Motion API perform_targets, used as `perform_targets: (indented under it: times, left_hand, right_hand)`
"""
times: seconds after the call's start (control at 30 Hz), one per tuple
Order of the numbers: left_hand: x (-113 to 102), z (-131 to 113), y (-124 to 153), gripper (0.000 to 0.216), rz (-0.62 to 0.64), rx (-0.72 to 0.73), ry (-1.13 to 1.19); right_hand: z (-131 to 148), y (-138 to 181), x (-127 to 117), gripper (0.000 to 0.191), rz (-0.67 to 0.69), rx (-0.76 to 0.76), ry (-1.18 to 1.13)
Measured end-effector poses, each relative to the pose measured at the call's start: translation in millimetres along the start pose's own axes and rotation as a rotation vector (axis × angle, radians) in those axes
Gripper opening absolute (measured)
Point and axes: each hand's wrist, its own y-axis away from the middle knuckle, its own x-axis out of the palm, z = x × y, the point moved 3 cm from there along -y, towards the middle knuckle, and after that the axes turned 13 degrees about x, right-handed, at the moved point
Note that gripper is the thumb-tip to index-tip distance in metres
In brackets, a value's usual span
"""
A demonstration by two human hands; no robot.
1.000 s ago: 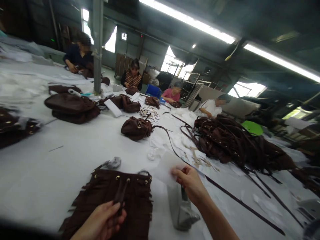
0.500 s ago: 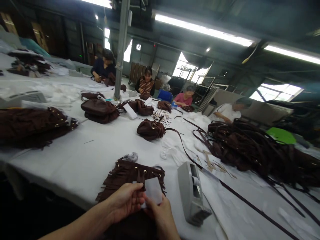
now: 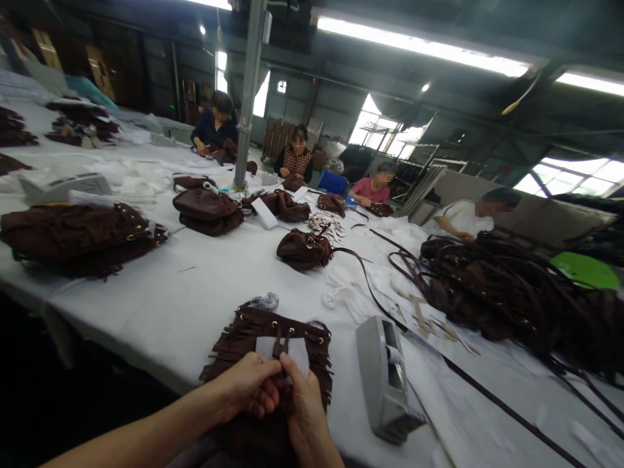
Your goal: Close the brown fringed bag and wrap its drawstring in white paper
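Note:
A dark brown fringed bag (image 3: 234,338) lies flat at the near edge of the white table (image 3: 195,292). A white paper piece (image 3: 297,350) rests on the bag under its two short brown drawstring straps (image 3: 281,341). My left hand (image 3: 248,389) and my right hand (image 3: 303,411) meet over the bag, fingers closed in a pinch on the lower ends of the straps. A grey tape dispenser (image 3: 385,377) stands just right of the bag.
A big heap of brown straps (image 3: 511,292) covers the right of the table. More brown bags lie at the left (image 3: 78,234) and in the middle (image 3: 305,249). Several people sit working along the far side. A grey post (image 3: 248,91) rises from the table.
The white paper was held in front of the bag by my right hand; it now lies on the bag beneath the straps. Both hands have closed on the straps. The view has shifted slightly.

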Motion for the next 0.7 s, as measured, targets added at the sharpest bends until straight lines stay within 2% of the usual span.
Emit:
perform_targets:
  times: [0.2, 0.3, 0.33, 0.37, 0.4, 0.47, 0.5, 0.53, 0.6, 0.67, 0.7]
  left_hand:
    - [-11, 3, -8, 0.055, 0.039, 0.0, -0.185]
    - [-19, -1, -7, 0.05, 0.155, 0.082, -0.281]
    - [-24, -4, -7, 0.047, 0.145, 0.14, -0.308]
    - [-31, -8, -6, 0.045, 0.078, 0.212, -0.313]
    - [-40, -12, -6, 0.044, -0.043, 0.287, -0.282]
    - [-55, -17, -4, 0.044, -0.322, 0.385, -0.103]
    - [-59, -18, -5, 0.045, -0.373, 0.394, 0.013]
    - [-58, -17, -6, 0.045, -0.344, 0.38, 0.118]
    - [-47, -15, -11, 0.044, -0.172, 0.313, 0.219]
    - [-34, -14, -15, 0.044, -0.038, 0.256, 0.18]
    - [-28, -14, -16, 0.043, -0.018, 0.242, 0.144]
  right_hand:
    - [1, -9, 3, 0.027, -0.001, 0.003, 0.001]
    - [2, -11, 4, 0.028, -0.007, -0.012, -0.013]
    - [3, -10, 4, 0.03, -0.011, -0.01, -0.024]
    - [3, -10, 4, 0.033, -0.015, -0.004, -0.035]
    - [4, -9, 4, 0.035, -0.019, 0.004, -0.047]
    - [5, -8, 5, 0.04, -0.019, 0.021, -0.071]
    - [5, -7, 5, 0.042, -0.015, 0.025, -0.08]
    - [5, -7, 5, 0.044, -0.009, 0.026, -0.085]
    - [4, -7, 4, 0.047, 0.004, 0.024, -0.087]
    - [3, -8, 2, 0.048, 0.012, 0.017, -0.077]
    - [2, -9, 1, 0.048, 0.017, 0.009, -0.068]
